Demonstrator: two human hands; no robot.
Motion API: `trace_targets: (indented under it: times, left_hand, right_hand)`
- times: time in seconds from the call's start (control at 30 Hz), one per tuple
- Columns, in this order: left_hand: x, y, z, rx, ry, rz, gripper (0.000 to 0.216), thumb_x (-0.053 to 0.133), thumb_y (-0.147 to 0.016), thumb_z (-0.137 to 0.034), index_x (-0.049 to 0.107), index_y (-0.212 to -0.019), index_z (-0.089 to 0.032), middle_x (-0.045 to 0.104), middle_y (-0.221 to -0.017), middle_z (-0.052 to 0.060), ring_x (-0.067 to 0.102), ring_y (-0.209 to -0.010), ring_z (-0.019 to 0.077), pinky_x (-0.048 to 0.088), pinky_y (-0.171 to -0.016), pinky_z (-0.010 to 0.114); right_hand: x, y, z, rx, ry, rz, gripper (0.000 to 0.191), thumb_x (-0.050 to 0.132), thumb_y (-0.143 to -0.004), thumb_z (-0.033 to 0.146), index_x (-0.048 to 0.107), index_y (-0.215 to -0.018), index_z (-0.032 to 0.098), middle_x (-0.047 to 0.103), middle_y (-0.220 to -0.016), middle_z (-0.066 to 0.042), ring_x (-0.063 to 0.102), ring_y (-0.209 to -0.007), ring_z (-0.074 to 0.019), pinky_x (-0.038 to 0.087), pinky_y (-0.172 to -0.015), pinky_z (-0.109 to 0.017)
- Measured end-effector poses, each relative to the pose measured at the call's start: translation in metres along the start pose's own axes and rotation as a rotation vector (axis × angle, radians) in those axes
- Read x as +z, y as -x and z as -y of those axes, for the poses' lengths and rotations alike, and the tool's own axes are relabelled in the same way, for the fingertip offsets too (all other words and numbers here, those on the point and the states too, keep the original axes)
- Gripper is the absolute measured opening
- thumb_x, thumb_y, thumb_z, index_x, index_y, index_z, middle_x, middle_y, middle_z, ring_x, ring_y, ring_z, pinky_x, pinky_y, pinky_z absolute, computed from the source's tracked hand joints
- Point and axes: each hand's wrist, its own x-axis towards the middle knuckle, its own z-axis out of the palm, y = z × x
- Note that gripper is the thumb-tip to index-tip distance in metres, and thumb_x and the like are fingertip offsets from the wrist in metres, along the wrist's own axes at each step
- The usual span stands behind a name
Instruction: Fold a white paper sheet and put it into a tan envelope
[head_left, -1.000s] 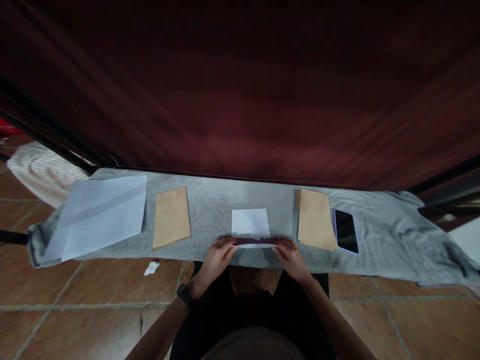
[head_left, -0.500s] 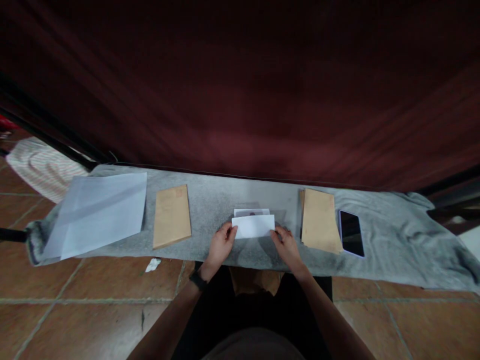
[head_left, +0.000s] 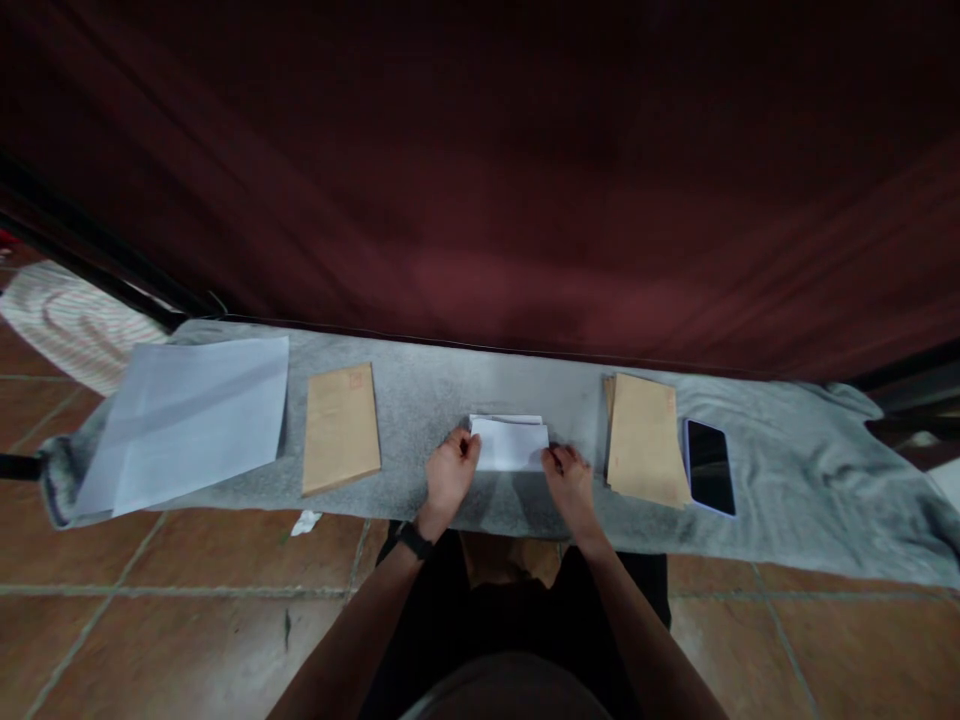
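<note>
Between left hand (head_left: 451,472) and right hand (head_left: 570,486), whose fingers pinch its side edges, the folded white paper (head_left: 510,446) should handle light, springy, easily creased, best gripped there.

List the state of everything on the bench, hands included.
Left hand: pinching folded paper's left edge
Right hand: fingers at its right edge
Folded paper: doubled over, layers offset along the far edge
White sheets: flat, overlapping, unfolded
Left envelopes: flat; flaps not visible
Right envelopes: stacked, slightly fanned
Phone: face up, screen dark
Gray cloth: spread out, wrinkled at right
</note>
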Motion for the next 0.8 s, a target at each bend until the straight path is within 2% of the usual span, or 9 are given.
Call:
trace_targets:
  times: [0.17,0.37,0.57,0.7,0.8]
  left_hand:
    - [0.0,0.002,-0.008,-0.05,-0.201,0.029,0.029,0.046,-0.104,-0.038,0.069,-0.108,-0.02,0.078,-0.093,0.008,0.074,-0.083,0.0217,0.044,-0.069,0.027]
    - [0.001,-0.002,-0.013,-0.059,-0.297,0.045,0.034,0.042,-0.105,-0.039,0.067,-0.117,-0.02,0.078,-0.097,0.01,0.075,-0.087,0.0236,0.046,-0.071,0.028]
    - [0.007,-0.002,-0.012,-0.035,-0.339,0.004,0.038,0.037,-0.106,-0.041,0.067,-0.116,-0.02,0.078,-0.094,0.011,0.075,-0.086,0.0257,0.047,-0.071,0.03]
    - [0.007,-0.001,-0.015,-0.04,-0.34,0.021,0.039,0.036,-0.106,-0.04,0.066,-0.119,-0.02,0.078,-0.094,0.012,0.075,-0.088,0.0255,0.048,-0.073,0.03]
    - [0.005,-0.002,-0.018,-0.058,-0.347,0.045,0.037,0.037,-0.106,-0.04,0.065,-0.12,-0.02,0.078,-0.096,0.011,0.075,-0.089,0.0251,0.048,-0.074,0.029]
  right_hand:
    - [-0.002,0.0,0.007,-0.062,0.204,-0.045,0.028,0.052,-0.1,0.031,0.072,-0.084,0.02,0.075,-0.097,-0.007,0.065,-0.096,-0.0228,0.035,-0.083,-0.034]
    - [-0.004,-0.002,0.012,-0.147,0.306,-0.122,0.026,0.056,-0.098,0.027,0.07,-0.078,0.019,0.073,-0.09,-0.008,0.062,-0.093,-0.0235,0.03,-0.08,-0.036]
    - [-0.001,-0.001,0.012,-0.157,0.397,-0.137,0.025,0.056,-0.1,0.031,0.07,-0.084,0.019,0.072,-0.093,-0.009,0.061,-0.092,-0.0263,0.03,-0.081,-0.039]
    - [0.0,-0.002,0.012,-0.14,0.451,-0.132,0.026,0.055,-0.1,0.035,0.069,-0.088,0.017,0.07,-0.096,-0.012,0.059,-0.094,-0.0288,0.032,-0.082,-0.041]
    - [0.0,-0.001,0.011,-0.121,0.465,-0.117,0.027,0.053,-0.101,0.037,0.067,-0.099,0.014,0.069,-0.1,-0.015,0.058,-0.095,-0.0311,0.035,-0.082,-0.043]
